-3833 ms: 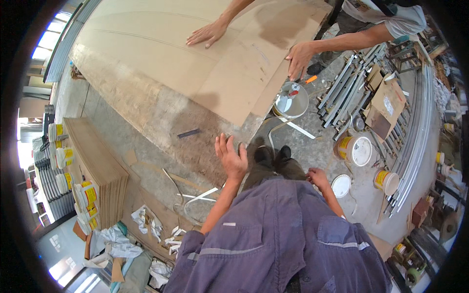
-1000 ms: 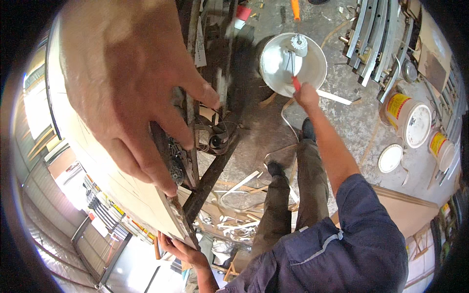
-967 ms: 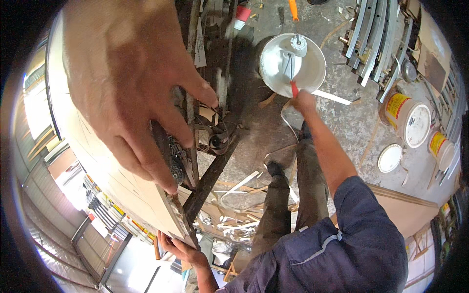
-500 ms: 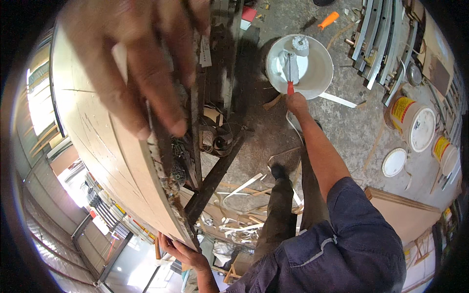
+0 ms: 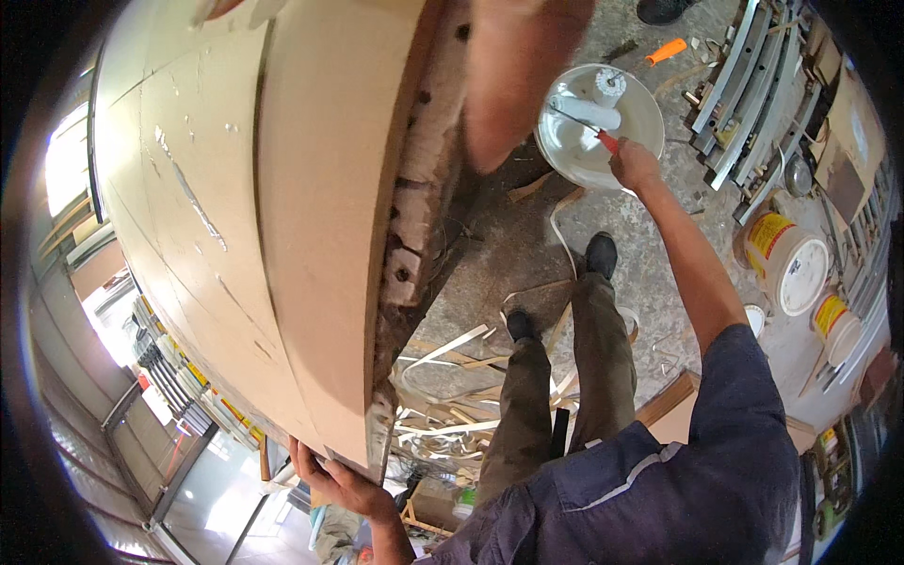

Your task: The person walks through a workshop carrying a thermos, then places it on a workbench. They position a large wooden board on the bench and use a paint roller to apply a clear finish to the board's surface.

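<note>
Concrete floor (image 5: pixel 648 273), right hand (image 5: pixel 635 166) outstretched, curled round red handle (image 5: pixel 608 142)

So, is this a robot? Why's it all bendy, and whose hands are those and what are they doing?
No robot here, just a person working with bare hands. The camera sits on that person's head and looks down; its very wide lens makes straight things look bent.

The person's left hand touches the near corner of a big tan board. I can't tell how tightly it grips. Pale streaks show on the board's surface.

The right hand holds the red handle of a white roller, which is inside a white bucket.

The big blurry hand at the top belongs to somebody else, close to the camera.
</note>
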Tool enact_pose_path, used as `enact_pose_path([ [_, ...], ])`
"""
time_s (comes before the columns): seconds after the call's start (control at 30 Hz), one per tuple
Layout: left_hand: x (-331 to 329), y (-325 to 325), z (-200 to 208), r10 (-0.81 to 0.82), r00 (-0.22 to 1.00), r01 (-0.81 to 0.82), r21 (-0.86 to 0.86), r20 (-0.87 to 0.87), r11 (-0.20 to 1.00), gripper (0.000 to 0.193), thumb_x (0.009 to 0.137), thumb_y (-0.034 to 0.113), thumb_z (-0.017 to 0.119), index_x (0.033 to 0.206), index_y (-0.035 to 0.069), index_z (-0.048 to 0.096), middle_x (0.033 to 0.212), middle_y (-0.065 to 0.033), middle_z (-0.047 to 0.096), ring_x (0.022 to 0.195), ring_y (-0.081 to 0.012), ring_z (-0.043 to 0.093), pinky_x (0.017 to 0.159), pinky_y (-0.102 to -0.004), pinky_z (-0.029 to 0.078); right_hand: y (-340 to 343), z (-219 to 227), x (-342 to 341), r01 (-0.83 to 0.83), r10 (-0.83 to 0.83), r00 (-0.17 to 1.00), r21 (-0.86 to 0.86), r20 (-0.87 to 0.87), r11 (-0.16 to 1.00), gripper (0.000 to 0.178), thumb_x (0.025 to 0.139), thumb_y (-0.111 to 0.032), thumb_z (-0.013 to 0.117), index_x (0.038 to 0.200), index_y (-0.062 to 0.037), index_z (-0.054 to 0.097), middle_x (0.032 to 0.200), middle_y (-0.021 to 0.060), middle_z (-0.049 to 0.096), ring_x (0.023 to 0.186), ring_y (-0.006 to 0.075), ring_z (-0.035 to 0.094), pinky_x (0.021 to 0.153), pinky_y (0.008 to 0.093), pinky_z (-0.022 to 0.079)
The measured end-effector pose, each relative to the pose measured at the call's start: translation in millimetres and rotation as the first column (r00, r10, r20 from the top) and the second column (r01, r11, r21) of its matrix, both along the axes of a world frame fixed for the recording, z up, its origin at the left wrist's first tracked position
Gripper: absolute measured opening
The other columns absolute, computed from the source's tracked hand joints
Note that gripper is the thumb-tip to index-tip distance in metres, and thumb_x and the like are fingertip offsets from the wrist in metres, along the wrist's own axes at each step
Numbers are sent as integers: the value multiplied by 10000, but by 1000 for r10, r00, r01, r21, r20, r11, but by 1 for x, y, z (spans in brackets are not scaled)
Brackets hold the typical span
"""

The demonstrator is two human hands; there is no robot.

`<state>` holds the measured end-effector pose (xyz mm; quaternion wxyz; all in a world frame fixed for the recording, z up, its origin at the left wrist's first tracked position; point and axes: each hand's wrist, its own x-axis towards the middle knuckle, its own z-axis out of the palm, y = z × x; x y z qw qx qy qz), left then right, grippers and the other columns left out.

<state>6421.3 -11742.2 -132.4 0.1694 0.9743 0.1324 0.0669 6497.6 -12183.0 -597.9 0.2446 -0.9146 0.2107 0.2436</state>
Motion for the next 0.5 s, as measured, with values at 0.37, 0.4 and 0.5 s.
enact_pose_path([
  [0.37,-7,2,-2,59,998,-56,-54,39,997,494,1008,281,421,1376,-47,393,1475,-209,368,1366,-347,362,1145,-473,259,20,-13,19,-216,215,947,21,-240,976,279,791,-175,593,1022,-53,690,1081,189,690,1035,363,657,863,453,533],
  [0.4,-6,7,-2,6,999,-4,-53,39,999,497,1007,287,422,1374,-48,397,1473,-207,375,1367,-349,361,1147,-473,256,0,-19,13,-234,235,941,33,-243,972,303,752,-208,622,995,-47,708,1038,211,689,1027,369,651,865,448,528],
  [0.5,1,9,-2,-101,995,101,17,26,995,501,998,299,420,1356,-51,420,1460,-213,399,1376,-355,345,1156,-472,232,-52,-18,5,-276,301,932,140,-201,951,299,731,-212,655,973,-49,718,1007,231,684,1015,382,646,877,448,520],
])
